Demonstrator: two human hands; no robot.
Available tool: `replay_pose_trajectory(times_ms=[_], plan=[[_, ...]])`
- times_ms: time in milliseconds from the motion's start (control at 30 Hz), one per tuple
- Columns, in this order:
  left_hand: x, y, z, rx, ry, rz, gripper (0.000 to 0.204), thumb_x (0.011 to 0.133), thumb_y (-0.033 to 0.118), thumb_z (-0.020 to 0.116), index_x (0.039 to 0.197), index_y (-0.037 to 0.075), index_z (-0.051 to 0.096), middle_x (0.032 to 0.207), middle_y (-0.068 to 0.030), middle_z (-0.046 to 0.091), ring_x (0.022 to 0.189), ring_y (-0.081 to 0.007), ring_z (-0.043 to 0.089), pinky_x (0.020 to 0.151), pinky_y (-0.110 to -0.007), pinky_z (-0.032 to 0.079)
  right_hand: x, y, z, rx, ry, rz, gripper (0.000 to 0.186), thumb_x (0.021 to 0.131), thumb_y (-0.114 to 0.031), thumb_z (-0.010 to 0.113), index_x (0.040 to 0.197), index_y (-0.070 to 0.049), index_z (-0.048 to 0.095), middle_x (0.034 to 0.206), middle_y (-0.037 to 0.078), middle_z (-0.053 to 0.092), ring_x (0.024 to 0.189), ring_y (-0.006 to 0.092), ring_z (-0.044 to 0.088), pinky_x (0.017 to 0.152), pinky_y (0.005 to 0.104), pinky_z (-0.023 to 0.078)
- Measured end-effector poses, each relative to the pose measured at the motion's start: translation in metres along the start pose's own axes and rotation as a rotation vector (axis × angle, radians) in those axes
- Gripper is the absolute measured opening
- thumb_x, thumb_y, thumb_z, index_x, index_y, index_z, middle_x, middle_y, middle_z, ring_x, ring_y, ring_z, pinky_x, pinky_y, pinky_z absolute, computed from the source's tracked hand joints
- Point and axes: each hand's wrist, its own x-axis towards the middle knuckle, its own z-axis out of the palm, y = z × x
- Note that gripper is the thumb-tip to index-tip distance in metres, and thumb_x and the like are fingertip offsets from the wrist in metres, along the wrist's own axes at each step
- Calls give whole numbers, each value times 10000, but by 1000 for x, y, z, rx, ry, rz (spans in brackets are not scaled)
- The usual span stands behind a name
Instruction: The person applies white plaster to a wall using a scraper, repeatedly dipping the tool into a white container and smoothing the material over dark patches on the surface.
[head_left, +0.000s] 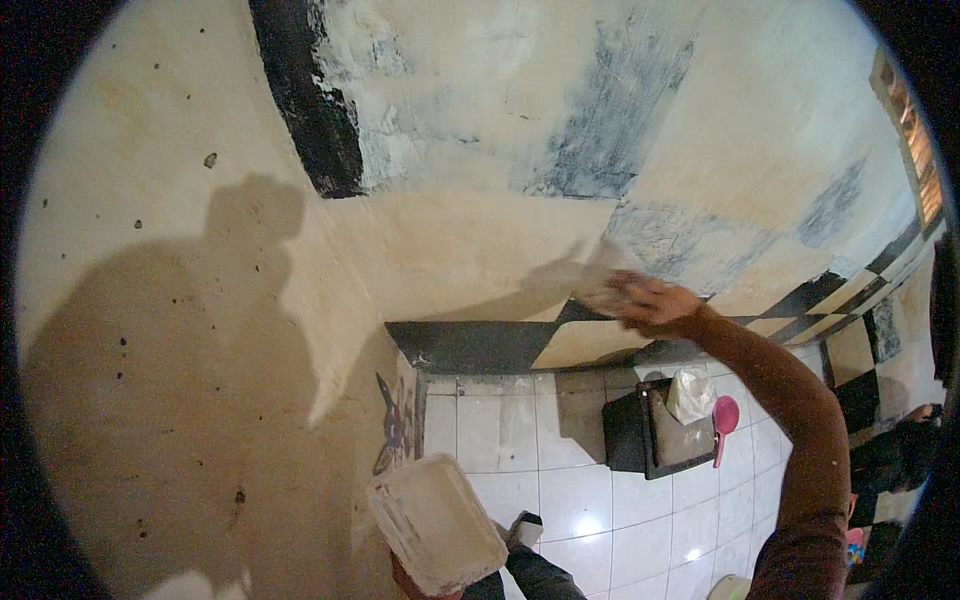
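My right hand point(655, 305) reaches out to the wall, closed around a flat putty knife point(608, 258) that is smeared by motion. The blade is at the wall, over a patch where thin whitish putty partly covers black paint. Down at the lower left, my left hand point(405, 580) holds a shallow rectangular plastic tub point(440, 525) from beneath and the side. Pale putty coats the tub's inside. Most of the left hand's fingers are hidden under the tub.
The wall point(480, 245) carries black and cream checks, partly coated over. A second wall point(130, 330) stands at left. On the white tiled floor point(580, 490) sits a black bin point(630, 430) bearing a white plastic bag point(690, 395), beside a pink dipper point(725, 415). A barred opening shows at far right.
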Motion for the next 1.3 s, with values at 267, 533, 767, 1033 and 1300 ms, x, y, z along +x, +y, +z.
replay_pose_trajectory(times_ms=[267, 533, 767, 1033, 1300], plan=[[-4, 0, -4, 26, 16, -8, 821, 750, 507, 694, 1408, 117, 395, 1411, -149, 452, 1333, -344, 380, 1102, -478, 318, 305, -149, -88, -417, 204, -526, 350, 773, -279, 602, 1079, -122, 664, 1284, 49, 546, 1282, 289, 417, 1123, 411, 305], [-5, -3, -13, 12, 39, -38, 801, 760, 469, 698, 1406, 106, 395, 1410, -155, 452, 1325, -347, 391, 1097, -479, 327, 134, 13, -37, 397, 42, -174, 613, 857, -211, 564, 1414, -54, 361, 1462, 171, 365, 1364, 343, 317, 1149, 420, 226], [4, 4, -15, -27, 41, -21, 783, 768, 437, 701, 1404, 97, 395, 1408, -161, 452, 1318, -349, 400, 1093, -479, 335, -24, 23, -71, -342, -126, -151, 596, 881, -328, 609, 1396, -95, 421, 1329, 147, 489, 1276, 291, 427, 1030, 389, 404], [5, 7, -18, -26, 44, -15, 764, 778, 399, 705, 1402, 87, 395, 1406, -168, 451, 1310, -352, 411, 1088, -479, 344, 263, -119, -63, -499, 240, -455, 332, 796, -304, 558, 1043, -124, 688, 1262, 73, 565, 1333, 288, 366, 1145, 446, 247], [10, 13, -17, -65, 65, -13, 745, 788, 362, 708, 1400, 76, 395, 1405, -175, 451, 1303, -355, 422, 1083, -480, 353, 221, -24, -68, 47, 377, -166, 451, 847, -175, 546, 1289, -86, 536, 1259, 106, 562, 1251, 265, 465, 1073, 388, 383]])
